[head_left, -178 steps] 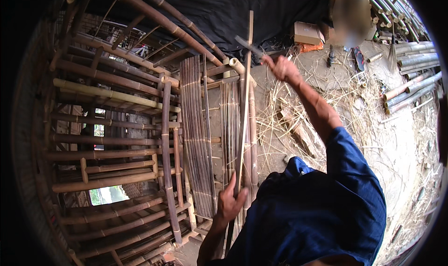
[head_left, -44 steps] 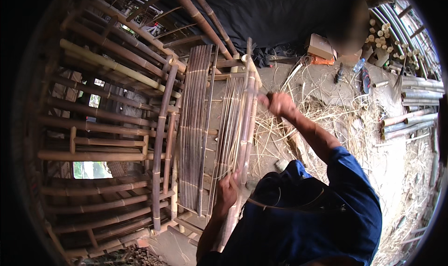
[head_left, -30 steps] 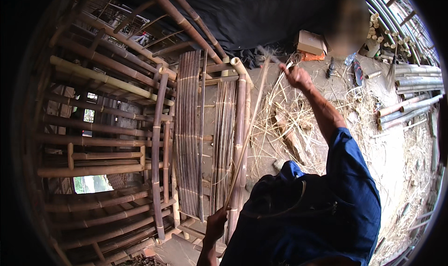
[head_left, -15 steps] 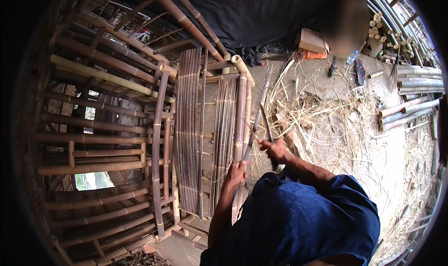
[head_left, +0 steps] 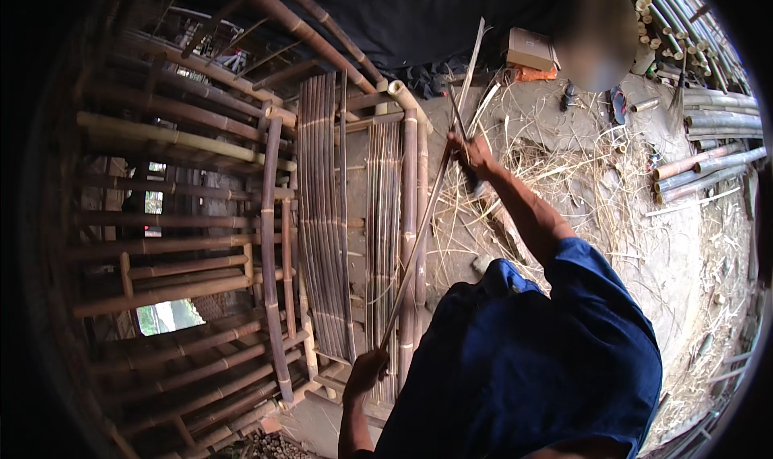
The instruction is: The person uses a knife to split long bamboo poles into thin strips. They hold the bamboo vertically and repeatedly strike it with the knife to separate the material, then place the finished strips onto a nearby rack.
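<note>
My left hand [head_left: 366, 373] is closed around the lower end of a long thin bamboo strip [head_left: 418, 254], low beside the bamboo frame. From there the strip slants up and away to my right hand [head_left: 473, 155] and carries on past it, its far part pale. That right hand, stretched forward, grips a knife [head_left: 472, 182] by its dark handle. Its narrow blade points away from me and lies against or close beside the strip; exact contact is too small to tell. Left of the strip, several dark bamboo slats [head_left: 320, 217] lie side by side, with a second row of slats [head_left: 383, 209] nearer me.
A bamboo frame [head_left: 411, 169] stands along my left, joined to stacked bamboo furniture [head_left: 161, 286]. Shavings [head_left: 555, 169] litter the ground at right. Farther off are a cardboard box [head_left: 531, 50], sandals [head_left: 617, 105], bamboo poles [head_left: 721, 126] and a black sheet [head_left: 419, 24].
My right hand with the knife has moved forward, away from me. My left hand has drawn back and to the left with the strip, so the hands are farther apart.
</note>
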### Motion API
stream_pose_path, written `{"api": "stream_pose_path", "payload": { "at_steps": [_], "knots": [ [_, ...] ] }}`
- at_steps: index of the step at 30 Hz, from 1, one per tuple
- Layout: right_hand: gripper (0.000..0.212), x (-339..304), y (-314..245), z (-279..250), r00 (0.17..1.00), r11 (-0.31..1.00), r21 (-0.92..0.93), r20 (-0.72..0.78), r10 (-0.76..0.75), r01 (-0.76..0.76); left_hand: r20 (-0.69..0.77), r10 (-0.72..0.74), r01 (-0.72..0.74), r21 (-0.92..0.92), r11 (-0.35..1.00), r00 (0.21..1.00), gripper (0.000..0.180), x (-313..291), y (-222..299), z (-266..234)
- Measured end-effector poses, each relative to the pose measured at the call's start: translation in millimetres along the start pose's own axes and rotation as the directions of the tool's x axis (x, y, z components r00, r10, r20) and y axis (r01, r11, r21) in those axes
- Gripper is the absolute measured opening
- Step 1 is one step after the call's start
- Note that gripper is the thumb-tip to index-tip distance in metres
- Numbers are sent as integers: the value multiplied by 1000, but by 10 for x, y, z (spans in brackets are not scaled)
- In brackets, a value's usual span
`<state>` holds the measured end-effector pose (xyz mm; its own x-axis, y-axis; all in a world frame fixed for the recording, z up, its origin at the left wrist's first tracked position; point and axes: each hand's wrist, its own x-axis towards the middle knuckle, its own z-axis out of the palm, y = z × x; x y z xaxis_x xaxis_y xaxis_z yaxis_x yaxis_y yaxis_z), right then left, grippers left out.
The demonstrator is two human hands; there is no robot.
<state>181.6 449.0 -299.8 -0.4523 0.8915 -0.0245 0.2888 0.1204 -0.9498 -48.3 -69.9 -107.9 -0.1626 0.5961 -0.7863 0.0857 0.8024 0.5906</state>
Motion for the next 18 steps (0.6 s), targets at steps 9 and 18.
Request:
{"api": "stream_pose_path", "payload": {
  "at_steps": [9, 18],
  "knots": [
    [70, -988, -745, 228, 992, 823, -565, 122, 19, 54, -106, 403, -407, -21, 913, 909, 30, 1100, 1021, 699],
    [59, -1659, -1010, 507, 961, 810, -530, 239, -141, 251, -70, 549, -552, -46, 833, 833, 47, 1395, 1411, 732]
  ]
}}
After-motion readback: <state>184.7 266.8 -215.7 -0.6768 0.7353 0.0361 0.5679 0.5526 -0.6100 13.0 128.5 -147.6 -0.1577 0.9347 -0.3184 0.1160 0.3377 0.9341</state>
